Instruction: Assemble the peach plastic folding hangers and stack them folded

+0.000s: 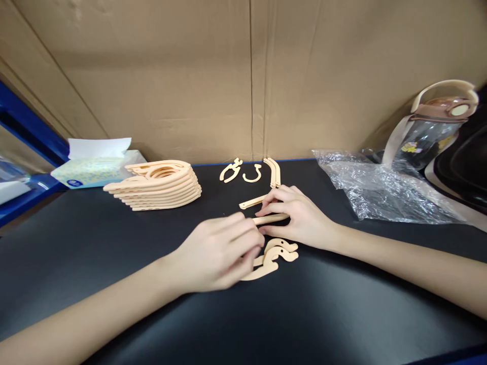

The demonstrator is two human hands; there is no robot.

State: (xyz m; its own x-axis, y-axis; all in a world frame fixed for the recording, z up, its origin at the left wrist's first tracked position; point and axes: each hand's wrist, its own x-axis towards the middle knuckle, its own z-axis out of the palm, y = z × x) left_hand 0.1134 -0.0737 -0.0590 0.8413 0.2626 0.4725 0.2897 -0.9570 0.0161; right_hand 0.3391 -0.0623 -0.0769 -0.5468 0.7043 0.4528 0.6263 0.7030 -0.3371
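Beige plastic parts of folding clothes hangers lie around my hands. My right hand (300, 218) grips a beige hanger arm (272, 219) between thumb and fingers. My left hand (220, 251) is closed at the arm's left end, its fingertips curled and slightly blurred; what they hold is hidden. Just behind my right fingers lies another straight hanger arm (251, 203), partly covered. Nearer me, two hook-shaped hanger pieces (279, 252) overlap on the black table, partly hidden by my left hand.
A stack of folded hangers (167, 187) stands at left, before a tissue pack (95, 170). Farther back lie small hanger parts (231, 171), a hook (253, 175) and curved arms (273, 172). Clear plastic bags (380, 195) and a water bottle (429, 137) are at right. Cardboard (182, 81) closes the back.
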